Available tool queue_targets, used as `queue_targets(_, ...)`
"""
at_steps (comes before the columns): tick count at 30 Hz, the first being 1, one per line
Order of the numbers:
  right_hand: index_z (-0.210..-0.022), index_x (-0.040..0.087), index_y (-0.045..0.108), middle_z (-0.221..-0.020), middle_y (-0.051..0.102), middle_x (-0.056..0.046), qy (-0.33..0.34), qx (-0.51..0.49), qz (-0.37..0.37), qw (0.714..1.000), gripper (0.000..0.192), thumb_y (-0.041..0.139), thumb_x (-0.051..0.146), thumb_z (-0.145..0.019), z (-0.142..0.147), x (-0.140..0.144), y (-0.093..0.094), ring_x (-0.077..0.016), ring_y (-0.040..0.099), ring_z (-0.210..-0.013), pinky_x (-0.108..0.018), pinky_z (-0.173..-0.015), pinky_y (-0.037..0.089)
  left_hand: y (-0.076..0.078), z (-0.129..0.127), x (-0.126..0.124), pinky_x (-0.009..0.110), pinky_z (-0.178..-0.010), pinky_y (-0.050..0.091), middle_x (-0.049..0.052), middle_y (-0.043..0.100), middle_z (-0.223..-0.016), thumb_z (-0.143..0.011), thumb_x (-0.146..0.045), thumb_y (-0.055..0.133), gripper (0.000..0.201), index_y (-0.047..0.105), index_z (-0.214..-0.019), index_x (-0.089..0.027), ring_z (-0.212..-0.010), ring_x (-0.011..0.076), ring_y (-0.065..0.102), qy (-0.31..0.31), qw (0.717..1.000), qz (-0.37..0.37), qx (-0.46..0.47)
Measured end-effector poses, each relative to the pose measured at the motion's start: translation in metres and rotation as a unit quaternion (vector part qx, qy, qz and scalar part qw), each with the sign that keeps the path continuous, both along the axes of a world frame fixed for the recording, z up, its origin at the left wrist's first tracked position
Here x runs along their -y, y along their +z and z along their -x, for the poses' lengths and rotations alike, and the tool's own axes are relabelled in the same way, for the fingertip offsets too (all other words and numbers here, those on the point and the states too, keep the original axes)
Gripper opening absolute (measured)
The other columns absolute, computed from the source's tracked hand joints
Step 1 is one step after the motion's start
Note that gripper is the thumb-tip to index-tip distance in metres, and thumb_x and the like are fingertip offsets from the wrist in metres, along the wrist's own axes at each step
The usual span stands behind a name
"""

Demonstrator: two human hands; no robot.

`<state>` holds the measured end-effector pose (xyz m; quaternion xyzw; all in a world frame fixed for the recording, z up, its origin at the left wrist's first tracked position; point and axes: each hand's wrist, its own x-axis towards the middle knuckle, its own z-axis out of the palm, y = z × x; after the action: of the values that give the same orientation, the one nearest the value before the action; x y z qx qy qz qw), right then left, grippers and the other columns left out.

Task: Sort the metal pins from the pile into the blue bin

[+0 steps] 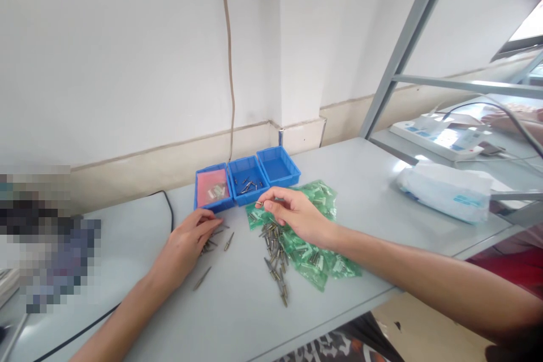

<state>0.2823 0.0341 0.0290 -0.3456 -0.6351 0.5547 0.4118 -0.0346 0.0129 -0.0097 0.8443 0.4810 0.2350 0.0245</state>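
Observation:
My right hand (297, 215) pinches a small brass-coloured metal pin (259, 203) between thumb and forefinger, just in front of the middle blue bin (250, 199). Below it lies a heap of grey and brass-coloured metal pins (275, 246), beside green plastic bags (311, 271) with similar parts inside. My left hand (186, 243) rests low over the table, thumb and fingers drawn together at a few grey pointed metal pieces (208, 246), partly hidden beneath it. Whether one is in its grip is unclear. Two more pointed pieces (202, 278) lie nearby. Several small pins are in the middle bin.
The left blue bin (214, 207) holds a pink bag (210, 181) with pale parts. Another blue bin (278, 165) stands at the right. A white soft pack (445, 189) lies by the grey metal frame (392, 68). A black cable (172, 209) crosses the table's left side.

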Motion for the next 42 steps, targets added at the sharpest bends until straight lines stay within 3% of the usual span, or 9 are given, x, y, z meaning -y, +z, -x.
queue_targets(6, -0.102, 0.021, 0.076, -0.076, 0.060, 0.000, -0.004, -0.003, 0.002, 1.000, 0.036, 0.070, 0.056, -0.099, 0.000, 0.000, -0.001, -0.0130, 0.040, -0.060, -0.027, -0.053, 0.029, -0.001, 0.002, -0.002, 0.038, -0.099, 0.061, 0.010, 0.074, -0.124, -0.113, -0.035, 0.044, 0.038, 0.080, -0.115, -0.024, -0.110, 0.0242, 0.074, -0.017, 0.999, -0.030, 0.015)
queue_targets(13, -0.105, 0.021, 0.076, -0.090, 0.067, -0.002, 0.021, -0.049, 0.051, 0.997, 0.033, 0.074, 0.053, -0.098, -0.001, 0.000, -0.003, -0.0115, 0.045, -0.062, -0.028, -0.059, 0.036, 0.001, 0.000, -0.002, 0.034, -0.091, 0.060, 0.009, 0.075, -0.119, -0.113, -0.039, 0.043, 0.039, 0.078, -0.119, -0.024, -0.102, 0.0227, 0.074, 0.004, 0.999, -0.026, 0.023)
queue_targets(23, -0.107, 0.017, 0.074, -0.070, 0.043, 0.006, 0.091, -0.201, 0.206, 0.953, 0.025, 0.075, 0.041, -0.101, -0.002, 0.001, 0.001, -0.0095, 0.031, -0.059, -0.027, -0.059, 0.029, 0.005, -0.005, 0.002, 0.031, -0.084, 0.054, 0.004, 0.075, -0.110, -0.113, -0.047, 0.048, 0.034, 0.072, -0.105, -0.026, -0.096, 0.0211, 0.072, 0.054, 0.997, 0.005, 0.056)
queue_targets(34, -0.106, 0.016, 0.075, -0.070, 0.046, 0.005, 0.079, -0.169, 0.190, 0.964, 0.029, 0.075, 0.044, -0.100, -0.002, 0.001, 0.001, -0.0088, 0.036, -0.060, -0.026, -0.062, 0.031, 0.012, -0.009, 0.004, 0.029, -0.072, 0.048, 0.000, 0.075, -0.095, -0.111, -0.054, 0.051, 0.037, 0.072, -0.101, -0.026, -0.077, 0.0187, 0.064, 0.111, 0.989, 0.063, 0.068)
queue_targets(42, -0.108, 0.019, 0.075, -0.085, 0.055, 0.001, 0.066, -0.127, 0.133, 0.981, 0.031, 0.077, 0.048, -0.098, -0.001, 0.004, -0.003, -0.0086, 0.043, -0.061, -0.027, -0.062, 0.037, 0.011, -0.011, 0.001, 0.027, -0.074, 0.049, 0.000, 0.076, -0.105, -0.108, -0.049, 0.058, 0.027, 0.075, -0.102, -0.028, -0.084, 0.0187, 0.068, 0.084, 0.989, 0.068, 0.100)
